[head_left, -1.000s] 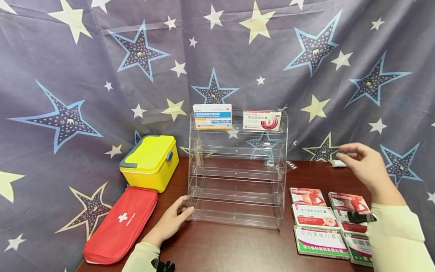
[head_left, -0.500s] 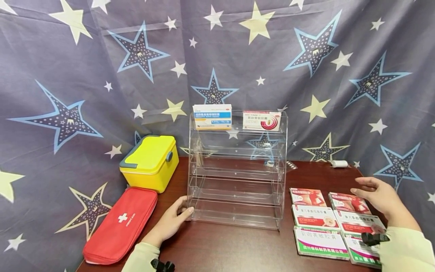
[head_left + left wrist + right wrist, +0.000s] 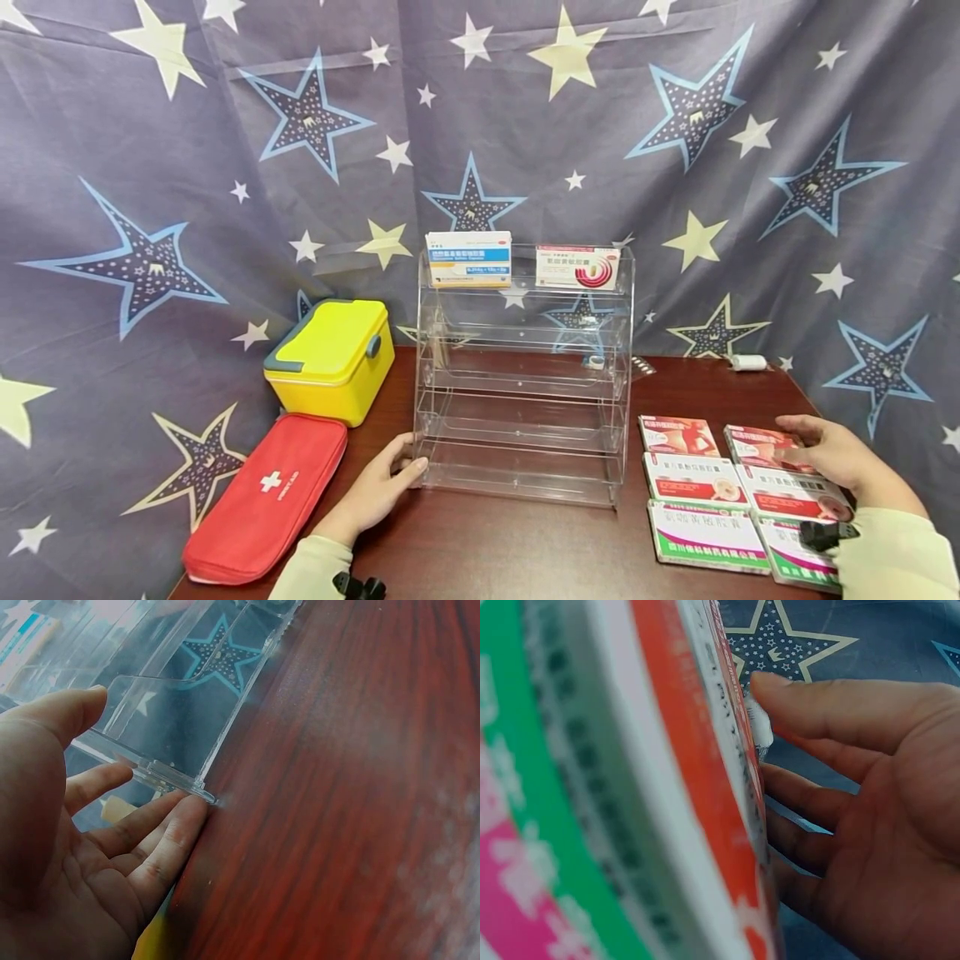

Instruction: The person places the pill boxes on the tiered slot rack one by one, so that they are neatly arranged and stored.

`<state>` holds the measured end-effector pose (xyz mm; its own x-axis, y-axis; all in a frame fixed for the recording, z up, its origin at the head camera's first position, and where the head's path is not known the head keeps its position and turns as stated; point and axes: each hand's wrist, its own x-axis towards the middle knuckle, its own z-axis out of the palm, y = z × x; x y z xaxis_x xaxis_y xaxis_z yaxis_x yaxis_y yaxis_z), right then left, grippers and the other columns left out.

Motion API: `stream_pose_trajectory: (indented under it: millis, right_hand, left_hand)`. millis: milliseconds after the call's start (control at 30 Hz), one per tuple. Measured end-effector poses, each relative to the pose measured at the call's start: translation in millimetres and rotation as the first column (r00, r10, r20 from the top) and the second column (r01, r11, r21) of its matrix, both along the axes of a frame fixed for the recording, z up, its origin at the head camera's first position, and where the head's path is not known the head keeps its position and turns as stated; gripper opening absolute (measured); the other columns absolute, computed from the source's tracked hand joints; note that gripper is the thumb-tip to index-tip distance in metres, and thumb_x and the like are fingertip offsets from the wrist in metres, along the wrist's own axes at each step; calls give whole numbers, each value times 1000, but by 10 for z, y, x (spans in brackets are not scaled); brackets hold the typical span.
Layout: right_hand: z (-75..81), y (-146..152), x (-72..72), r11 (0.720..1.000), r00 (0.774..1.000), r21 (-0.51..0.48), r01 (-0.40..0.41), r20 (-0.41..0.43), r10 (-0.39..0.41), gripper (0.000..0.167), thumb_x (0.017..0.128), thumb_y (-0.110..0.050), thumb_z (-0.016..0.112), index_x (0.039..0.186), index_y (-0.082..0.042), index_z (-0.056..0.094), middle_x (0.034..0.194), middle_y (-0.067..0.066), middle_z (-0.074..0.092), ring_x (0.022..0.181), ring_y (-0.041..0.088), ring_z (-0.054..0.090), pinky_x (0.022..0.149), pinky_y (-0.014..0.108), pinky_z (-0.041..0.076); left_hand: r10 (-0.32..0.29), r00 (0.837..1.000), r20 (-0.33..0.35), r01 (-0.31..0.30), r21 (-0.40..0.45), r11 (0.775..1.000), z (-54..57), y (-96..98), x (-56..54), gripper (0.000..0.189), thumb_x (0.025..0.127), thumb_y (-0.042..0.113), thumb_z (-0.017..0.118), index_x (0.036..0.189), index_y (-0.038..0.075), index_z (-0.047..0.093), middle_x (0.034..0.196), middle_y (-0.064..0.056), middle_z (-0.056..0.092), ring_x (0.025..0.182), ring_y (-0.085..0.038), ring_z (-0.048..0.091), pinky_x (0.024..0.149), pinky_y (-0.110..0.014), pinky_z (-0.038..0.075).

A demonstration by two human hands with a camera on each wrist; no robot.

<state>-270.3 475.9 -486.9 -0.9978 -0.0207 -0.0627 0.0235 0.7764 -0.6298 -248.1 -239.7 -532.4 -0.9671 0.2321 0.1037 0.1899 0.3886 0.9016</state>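
Observation:
My left hand (image 3: pixel 384 483) rests at the lower left corner of a clear acrylic display rack (image 3: pixel 517 479). In the left wrist view, the fingertips of the left hand (image 3: pixel 112 840) touch the edge of the rack (image 3: pixel 172 776), and the thumb stands apart from them. My right hand (image 3: pixel 843 458) is at the right end of a red medicine box (image 3: pixel 765 447) in the back right of a group. Thumb and fingers of the right hand (image 3: pixel 870 795) are spread near the box edges; contact is unclear. A blue-and-white medicine box (image 3: pixel 469 260) and a white-and-red medicine box (image 3: pixel 577 268) stand on the rack's top tier.
Several more medicine boxes, such as the green-and-white one (image 3: pixel 708 537), lie in two columns on the table (image 3: pixel 525 550). A yellow case (image 3: pixel 330 358) and a red first-aid pouch (image 3: pixel 266 500) are on the left. A white roll (image 3: pixel 748 362) lies at the back right.
My right hand has moved down and toward me from near the white roll to the back right red medicine box. The left hand stays at the rack's corner.

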Motion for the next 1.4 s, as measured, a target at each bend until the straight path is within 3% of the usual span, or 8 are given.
stream_pose_trajectory:
  millis: [133,300,667,867,1100,1233,1400]
  right_hand:
    - [-9,0,10,1000,1000,17,-11,2,11,73,92,-27,81,142,16,48,129,39,58,106,38,61,78,37,49]
    - [-8,22,14,999,1000,39,-4,9,3,73,91,-24,82,140,18,48,126,39,59,104,41,61,77,39,48]
    - [71,-53,9,994,997,96,50,-71,-43,65,81,-13,87,132,13,56,114,36,62,98,45,58,80,59,49]
    - [98,-44,27,985,994,147,92,-70,-82,67,82,-16,87,133,13,54,113,39,61,92,45,59,77,58,50]
    - [151,-21,74,977,990,174,122,-84,-109,49,86,-7,78,127,11,59,117,44,56,98,54,55,83,70,46]
    - [184,-20,96,974,988,198,113,-123,-89,40,89,-8,77,122,10,63,108,38,62,92,49,58,78,66,48]
    - [228,-11,115,970,988,221,99,-139,-69,39,89,-13,81,118,8,65,88,19,67,79,34,61,68,49,48]
  left_hand:
    - [-3,1000,-11,2,-8,1000,-7,-3,-9,45,105,31,67,146,17,54,112,-12,67,99,-24,69,80,-31,56]
    - [-4,1000,-16,3,-11,1000,-17,-6,-16,45,105,31,67,146,17,54,113,-12,66,100,-25,69,80,-31,55]
    - [-19,999,-29,19,-3,1000,-19,-9,-16,45,106,28,65,147,13,52,116,-13,64,101,-25,69,83,-31,57]
    - [-19,999,-26,19,-1,1000,-16,-5,-13,45,107,29,64,147,14,52,116,-13,64,100,-25,69,83,-31,57]
    - [-16,1000,-16,16,1,1000,-1,9,-2,45,107,29,64,147,15,52,112,-12,66,99,-25,70,83,-31,57]
    - [-14,1000,-14,14,1,1000,7,11,0,45,106,29,65,147,15,51,113,-11,66,99,-24,70,83,-31,57]
    - [-12,1000,-10,12,4,1000,14,15,3,46,106,28,65,147,14,51,112,-11,67,98,-23,70,83,-31,57]
